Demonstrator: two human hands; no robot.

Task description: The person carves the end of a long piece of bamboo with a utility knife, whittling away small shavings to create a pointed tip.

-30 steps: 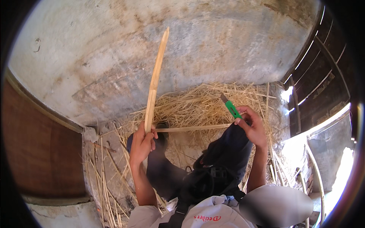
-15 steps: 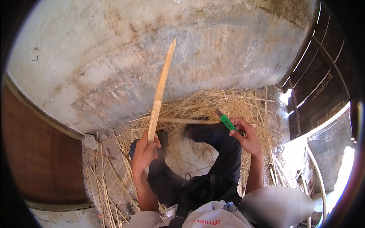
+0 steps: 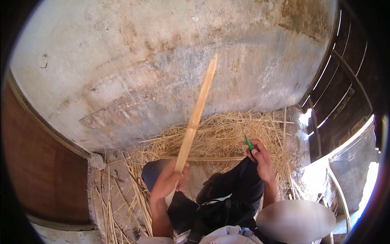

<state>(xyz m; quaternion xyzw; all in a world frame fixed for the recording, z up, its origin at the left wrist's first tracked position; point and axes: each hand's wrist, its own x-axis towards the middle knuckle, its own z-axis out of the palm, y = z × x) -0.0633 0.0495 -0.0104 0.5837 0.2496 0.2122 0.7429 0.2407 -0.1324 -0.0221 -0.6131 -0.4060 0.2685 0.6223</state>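
My left hand (image 3: 170, 181) is closed round the lower part of a long, pale bamboo strip (image 3: 196, 118). The strip leans up and to the right, its narrowed tip in front of the wall. In my right hand (image 3: 262, 158) is a green utility knife (image 3: 249, 143), its tip pointing away from me. The knife is seen nearly edge-on, and its blade is hard to make out against the straw. Knife and strip are apart.
A heap of shavings (image 3: 227, 130) lies along the foot of the stained wall (image 3: 142, 73). Thin bamboo strips (image 3: 113, 199) lie on the floor at left, near a brown wooden panel (image 3: 44, 162). Dark slatted boards (image 3: 341, 81) stand at right. My dark-trousered legs (image 3: 235, 181) are bent below my hands.
My left hand and the bamboo strip have moved right and toward me. My right hand has come slightly nearer, and the knife has turned from its broad side to edge-on.
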